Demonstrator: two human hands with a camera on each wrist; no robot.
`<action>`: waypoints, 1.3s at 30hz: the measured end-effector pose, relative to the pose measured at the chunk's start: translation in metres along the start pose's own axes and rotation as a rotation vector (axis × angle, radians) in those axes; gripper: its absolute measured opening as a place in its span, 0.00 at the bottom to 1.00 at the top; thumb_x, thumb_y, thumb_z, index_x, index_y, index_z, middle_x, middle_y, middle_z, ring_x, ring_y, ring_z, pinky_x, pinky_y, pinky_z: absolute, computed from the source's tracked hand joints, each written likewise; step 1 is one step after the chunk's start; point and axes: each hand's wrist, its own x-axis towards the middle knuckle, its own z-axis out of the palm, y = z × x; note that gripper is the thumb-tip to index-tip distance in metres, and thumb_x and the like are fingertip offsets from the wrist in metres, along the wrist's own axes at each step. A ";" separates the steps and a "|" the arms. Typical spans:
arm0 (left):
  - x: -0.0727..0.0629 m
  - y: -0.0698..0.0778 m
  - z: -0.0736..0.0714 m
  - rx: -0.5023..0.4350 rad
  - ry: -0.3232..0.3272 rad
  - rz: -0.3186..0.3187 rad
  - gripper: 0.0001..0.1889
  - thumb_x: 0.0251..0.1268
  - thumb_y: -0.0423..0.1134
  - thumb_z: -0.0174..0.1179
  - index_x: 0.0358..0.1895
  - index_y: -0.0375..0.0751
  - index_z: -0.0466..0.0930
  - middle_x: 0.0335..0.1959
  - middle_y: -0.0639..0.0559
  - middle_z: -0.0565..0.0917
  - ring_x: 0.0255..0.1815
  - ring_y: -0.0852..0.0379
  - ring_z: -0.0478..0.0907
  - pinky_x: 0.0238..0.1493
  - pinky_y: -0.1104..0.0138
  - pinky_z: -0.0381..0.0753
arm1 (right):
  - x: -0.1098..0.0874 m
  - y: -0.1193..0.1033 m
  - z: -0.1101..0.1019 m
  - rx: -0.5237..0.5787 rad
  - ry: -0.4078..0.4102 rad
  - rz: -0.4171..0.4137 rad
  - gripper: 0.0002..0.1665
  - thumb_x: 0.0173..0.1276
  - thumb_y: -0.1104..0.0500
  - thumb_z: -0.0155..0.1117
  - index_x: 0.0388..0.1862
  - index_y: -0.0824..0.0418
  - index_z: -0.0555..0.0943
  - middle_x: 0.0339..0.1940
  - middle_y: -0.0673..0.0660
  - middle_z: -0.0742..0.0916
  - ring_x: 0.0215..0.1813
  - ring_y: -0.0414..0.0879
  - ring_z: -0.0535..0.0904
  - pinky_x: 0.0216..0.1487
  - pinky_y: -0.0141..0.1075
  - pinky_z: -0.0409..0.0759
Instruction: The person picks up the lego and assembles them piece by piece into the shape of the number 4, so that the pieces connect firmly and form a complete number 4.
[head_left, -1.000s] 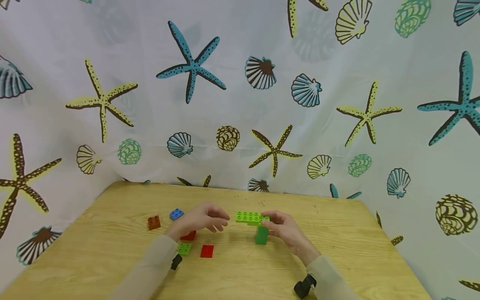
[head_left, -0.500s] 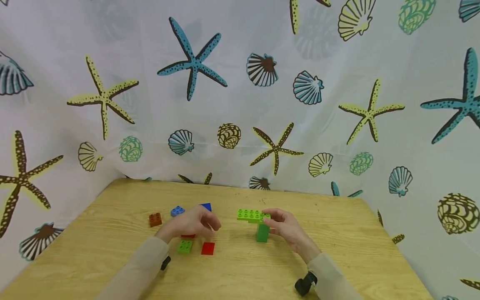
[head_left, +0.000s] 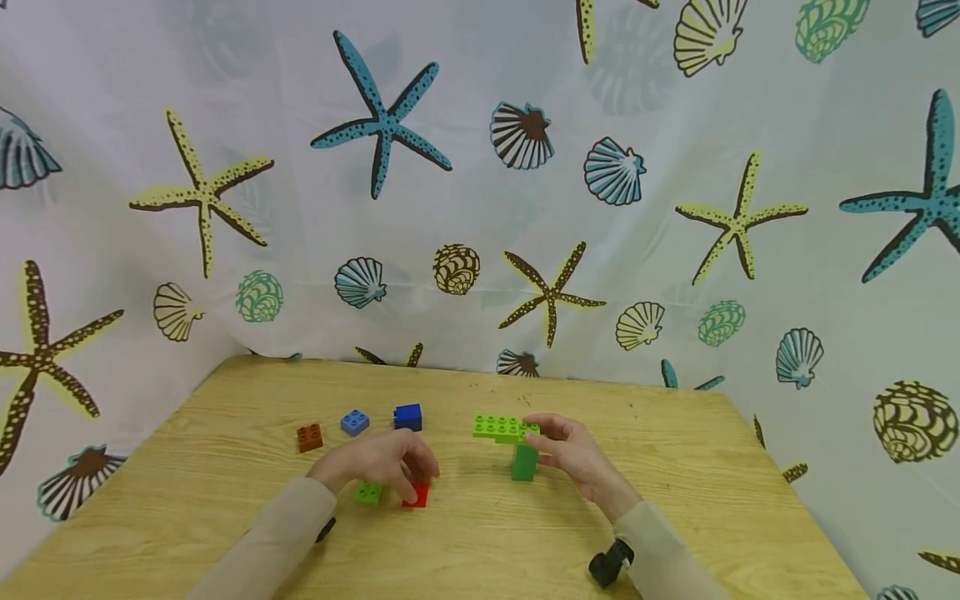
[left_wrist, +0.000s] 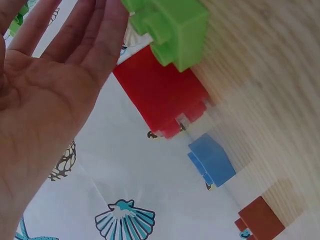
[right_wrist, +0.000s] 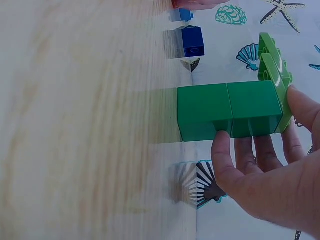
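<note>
My right hand (head_left: pixel 573 454) holds a small tower of two dark green bricks (right_wrist: pixel 230 110) topped by lime plates (head_left: pixel 497 427) that jut out to the left. Its thumb is on the lime top and the fingers lie along the tower's side. My left hand (head_left: pixel 378 458) reaches down at a flat red piece (head_left: pixel 420 498), thumb and forefinger right at its edges, the other fingers loosely bent. Close by that hand are a lime brick (head_left: pixel 367 492) and a larger red brick (left_wrist: pixel 160 90), the latter hidden behind the hand in the head view.
Farther back on the wooden table (head_left: pixel 465 550) lie a dark blue brick (head_left: pixel 408 417), a lighter blue brick (head_left: pixel 355 422) and a brown brick (head_left: pixel 309 437). A white curtain (head_left: pixel 465 200) printed with shells and starfish hangs around the table's far edge and sides.
My left hand has moved left and come down toward me onto the flat red piece, uncovering the dark blue brick. The right hand stays at the green tower.
</note>
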 end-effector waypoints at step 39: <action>0.028 0.019 0.011 0.125 0.256 -0.106 0.21 0.54 0.33 0.71 0.54 0.40 0.83 0.46 0.52 0.84 0.45 0.54 0.80 0.46 0.59 0.82 | 0.002 0.003 0.000 0.005 0.010 -0.014 0.27 0.68 0.51 0.66 0.63 0.60 0.77 0.51 0.54 0.82 0.49 0.43 0.79 0.57 0.48 0.79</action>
